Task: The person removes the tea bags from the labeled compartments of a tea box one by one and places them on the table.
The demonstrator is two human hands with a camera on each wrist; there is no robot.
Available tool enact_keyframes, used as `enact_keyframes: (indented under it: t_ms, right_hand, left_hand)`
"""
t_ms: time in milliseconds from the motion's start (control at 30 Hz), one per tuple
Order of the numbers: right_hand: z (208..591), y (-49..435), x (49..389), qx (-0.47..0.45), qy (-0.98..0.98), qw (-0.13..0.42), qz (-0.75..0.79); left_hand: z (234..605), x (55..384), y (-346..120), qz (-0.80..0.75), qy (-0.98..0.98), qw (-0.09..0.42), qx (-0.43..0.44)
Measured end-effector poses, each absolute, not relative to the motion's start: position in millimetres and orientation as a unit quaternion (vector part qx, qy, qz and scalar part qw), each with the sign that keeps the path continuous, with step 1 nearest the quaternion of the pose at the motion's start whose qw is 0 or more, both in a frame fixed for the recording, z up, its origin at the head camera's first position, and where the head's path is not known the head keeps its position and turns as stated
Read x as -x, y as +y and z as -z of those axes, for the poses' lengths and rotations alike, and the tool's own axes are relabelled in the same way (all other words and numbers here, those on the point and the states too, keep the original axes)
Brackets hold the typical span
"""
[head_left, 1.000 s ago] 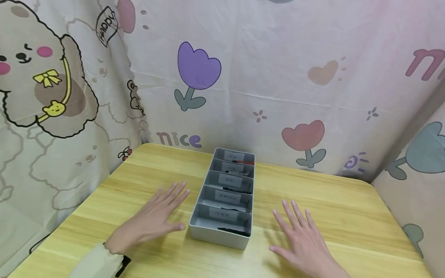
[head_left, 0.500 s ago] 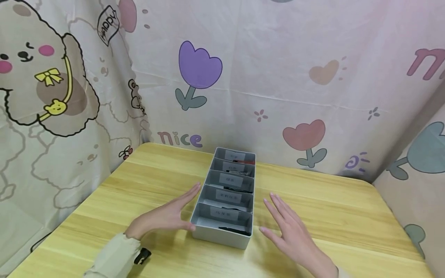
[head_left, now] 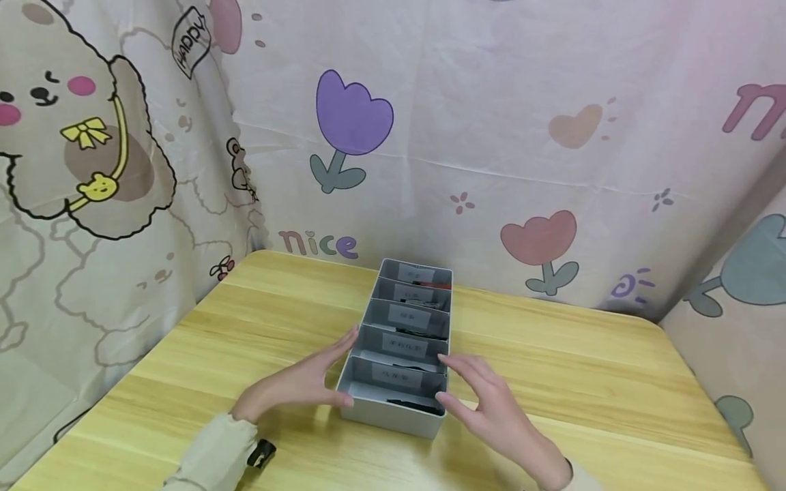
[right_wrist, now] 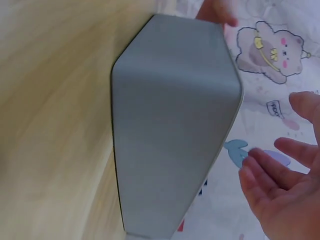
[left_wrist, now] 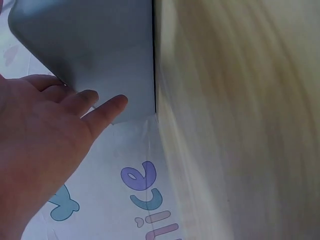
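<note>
A long grey box [head_left: 389, 417] with several compartments stands lengthwise on the wooden table. White labels [head_left: 403, 346] with handwriting are stuck inside its compartments. A dark thin item [head_left: 414, 407] lies in the nearest compartment, and something red [head_left: 433, 286] in the farthest. My left hand [head_left: 291, 383] is at the box's left side, thumb over the near left corner and fingers extended along the wall. At the right rim is my right hand [head_left: 491, 409], its fingers loosely bent and spread from the thumb. The right wrist view shows that hand [right_wrist: 285, 185] beside the upper edge, pinching nothing.
The yellow wood-grain table [head_left: 571, 368] extends on both sides of the box. Printed cloth [head_left: 467, 136] with flowers hangs behind it, and more cloth [head_left: 92, 273] with a bear hangs at the left. A black buckle [head_left: 262, 453] hangs by the left sleeve.
Both hands have moved inward to the box from either side, their spread fingers drawing closer together. The box stays in place.
</note>
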State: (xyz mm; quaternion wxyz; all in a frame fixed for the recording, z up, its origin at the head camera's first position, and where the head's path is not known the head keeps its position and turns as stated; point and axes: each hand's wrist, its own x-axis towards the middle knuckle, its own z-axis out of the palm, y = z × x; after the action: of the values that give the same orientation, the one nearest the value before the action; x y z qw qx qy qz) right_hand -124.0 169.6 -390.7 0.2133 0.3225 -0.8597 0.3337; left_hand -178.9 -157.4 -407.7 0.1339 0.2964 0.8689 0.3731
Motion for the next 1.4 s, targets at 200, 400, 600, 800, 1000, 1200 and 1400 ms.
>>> enact_keyframes:
  t_ms: [200, 400, 600, 800, 1000, 1200, 1400]
  right_hand:
    - [395, 160, 130, -0.353, -0.824, 0.209, -0.390]
    - [398, 153, 132, -0.356, -0.824, 0.182, -0.402]
    - [398, 149, 129, -0.360, -0.836, 0.166, -0.379]
    - [398, 148, 128, -0.365, -0.847, 0.140, -0.361]
    - [399, 149, 130, -0.393, -0.841, 0.128, -0.350]
    - [399, 150, 129, -0.416, -0.839, 0.138, -0.323]
    - [400, 148, 128, -0.430, -0.838, 0.163, -0.295]
  left_hand:
    - [409, 179, -157, -0.372, 0.870, 0.129, -0.297]
    - [409, 180, -158, -0.369, 0.870, 0.128, -0.300]
    - [411, 181, -160, -0.369, 0.869, 0.124, -0.307]
    - [411, 182, -161, -0.373, 0.869, 0.122, -0.303]
    - [410, 183, -159, -0.370, 0.868, 0.117, -0.309]
    - [411, 184, -158, -0.371, 0.867, 0.115, -0.313]
    - [414, 185, -159, -0.378, 0.866, 0.106, -0.310]
